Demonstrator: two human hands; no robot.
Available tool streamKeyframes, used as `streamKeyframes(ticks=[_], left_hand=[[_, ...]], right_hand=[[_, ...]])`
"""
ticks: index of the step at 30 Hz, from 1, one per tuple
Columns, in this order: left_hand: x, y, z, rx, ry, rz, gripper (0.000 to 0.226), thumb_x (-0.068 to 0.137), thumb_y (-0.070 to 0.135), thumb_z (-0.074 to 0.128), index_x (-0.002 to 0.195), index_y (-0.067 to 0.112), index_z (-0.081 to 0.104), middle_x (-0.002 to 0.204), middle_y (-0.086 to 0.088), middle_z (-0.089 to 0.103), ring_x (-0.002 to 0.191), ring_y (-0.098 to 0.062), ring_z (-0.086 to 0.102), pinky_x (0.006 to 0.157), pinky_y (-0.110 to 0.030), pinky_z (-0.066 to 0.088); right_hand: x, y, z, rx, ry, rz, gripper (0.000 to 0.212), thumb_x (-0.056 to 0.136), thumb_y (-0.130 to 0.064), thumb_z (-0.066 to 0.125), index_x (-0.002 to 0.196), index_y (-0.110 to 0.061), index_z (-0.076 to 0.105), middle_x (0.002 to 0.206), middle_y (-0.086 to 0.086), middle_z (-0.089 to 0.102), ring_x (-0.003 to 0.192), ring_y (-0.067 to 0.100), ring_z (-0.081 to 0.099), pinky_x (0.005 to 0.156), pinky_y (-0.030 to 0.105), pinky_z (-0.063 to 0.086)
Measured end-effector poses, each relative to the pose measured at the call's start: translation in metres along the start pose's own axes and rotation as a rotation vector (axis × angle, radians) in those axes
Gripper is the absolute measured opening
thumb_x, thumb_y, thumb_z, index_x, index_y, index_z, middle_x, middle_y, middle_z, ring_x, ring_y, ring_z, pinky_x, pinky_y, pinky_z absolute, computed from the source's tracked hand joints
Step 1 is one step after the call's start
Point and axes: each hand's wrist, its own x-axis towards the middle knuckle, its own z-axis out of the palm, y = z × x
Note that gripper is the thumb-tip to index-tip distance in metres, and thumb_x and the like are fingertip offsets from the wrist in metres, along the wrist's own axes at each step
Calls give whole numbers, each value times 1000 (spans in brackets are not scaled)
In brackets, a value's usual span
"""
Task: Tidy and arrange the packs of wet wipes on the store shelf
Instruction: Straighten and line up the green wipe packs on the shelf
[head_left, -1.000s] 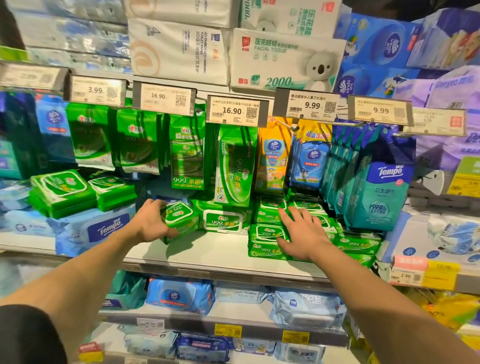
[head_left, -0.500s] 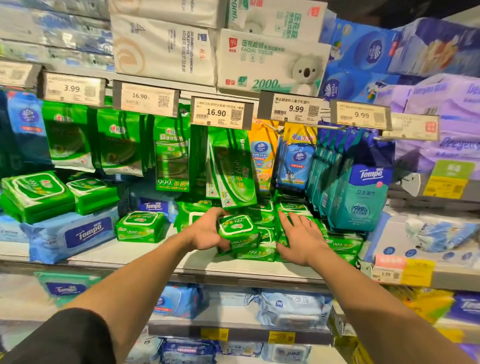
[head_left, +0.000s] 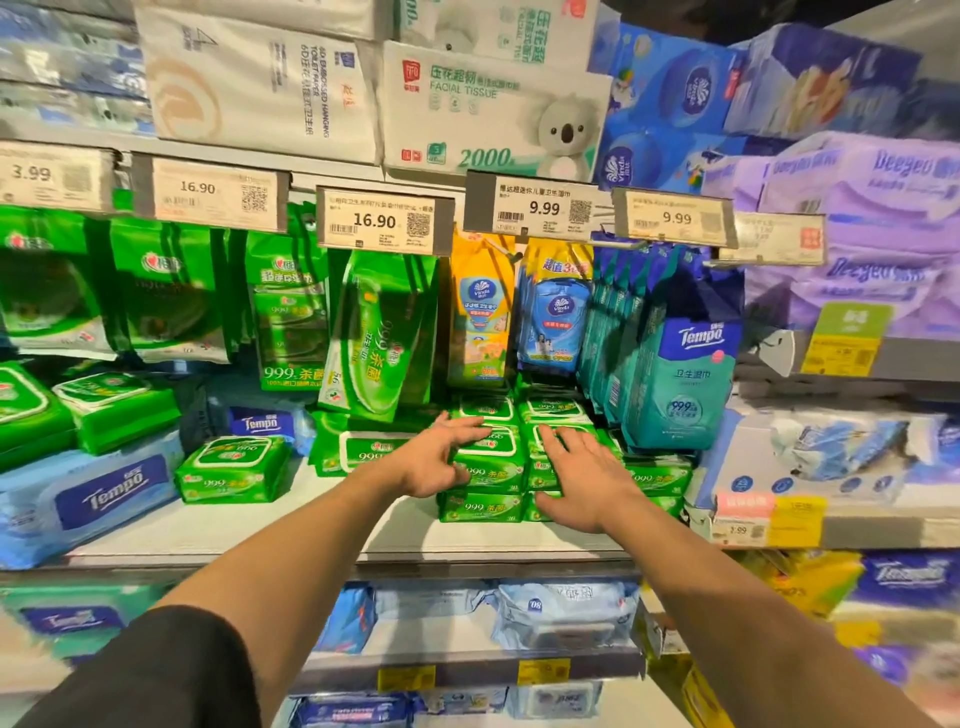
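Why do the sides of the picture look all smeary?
In the head view, the edges are blurred and stretched by the wide lens: the Deeyeo packs look smeared, while the price tag and both hands, left and right, stay fairly sharp mid-frame.

The person had two bare arms and a black short sleeve (head_left: 156, 670) on the left arm. No rings showed.

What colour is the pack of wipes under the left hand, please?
Green with white trim, seen in the head view: pack, left hand.
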Motion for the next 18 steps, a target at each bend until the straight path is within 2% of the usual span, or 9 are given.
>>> streamKeyframes(ticks=[3, 6, 7, 10, 14, 16, 18], left_hand=[[5, 2, 6, 8, 15, 10, 69, 91, 9, 64, 151, 27, 33, 162, 7, 17, 150, -25, -1, 118, -40, -4], [6, -1, 7, 3, 1, 19, 69, 92, 9, 64, 151, 25, 33, 162, 6, 17, 149, -17, 13, 114, -23, 8], [5, 0, 7, -3, -3, 18, 69, 92, 9, 64, 151, 25, 33, 162, 5, 17, 148, -15, 15, 115, -22, 10], [-1, -1, 12, -44, 41, 2, 70, 92, 12, 65, 152, 27, 31, 160, 2, 23, 147, -17, 22, 119, -27, 16], [-18, -15, 9, -10, 156, -35, 80, 82, 35, 77, 149, 19, 36, 147, -7, 43, 136, -23, 40, 115, -29, 29], [-36, -29, 2, 53, 158, -42, 88, 77, 42, 80, 149, 16, 36, 147, -9, 43, 136, -24, 39, 114, -28, 28], [-61, -47, -10, 131, 161, -50, 91, 78, 41, 78, 151, 15, 32, 155, -10, 32, 143, -25, 28, 116, -28, 21]], right_hand=[[3, 0, 1, -8, 2, 3, 95, 86, -56, 55, 155, -22, -2, 158, 7, 18, 143, 29, 19, 117, 44, 22], [7, -3, 2, -36, 3, 9, 98, 83, -59, 55, 155, -22, -1, 153, 8, 24, 139, 30, 22, 114, 45, 24], [9, -5, 2, -46, -2, 13, 100, 82, -60, 56, 155, -23, -2, 152, 9, 24, 138, 31, 23, 113, 45, 24], [11, -10, 2, -71, -26, 31, 103, 80, -62, 56, 155, -23, -3, 149, 12, 25, 136, 33, 23, 112, 47, 24], [11, -15, -1, -91, -45, 71, 105, 78, -65, 58, 155, -23, -1, 151, 12, 23, 138, 33, 21, 113, 46, 23], [7, -22, -1, -90, -34, 106, 105, 78, -66, 57, 155, -22, 1, 154, 11, 19, 141, 33, 18, 115, 46, 21], [0, -35, 1, -79, 4, 152, 103, 80, -67, 56, 155, -20, 4, 156, 11, 15, 143, 33, 14, 117, 47, 17]])
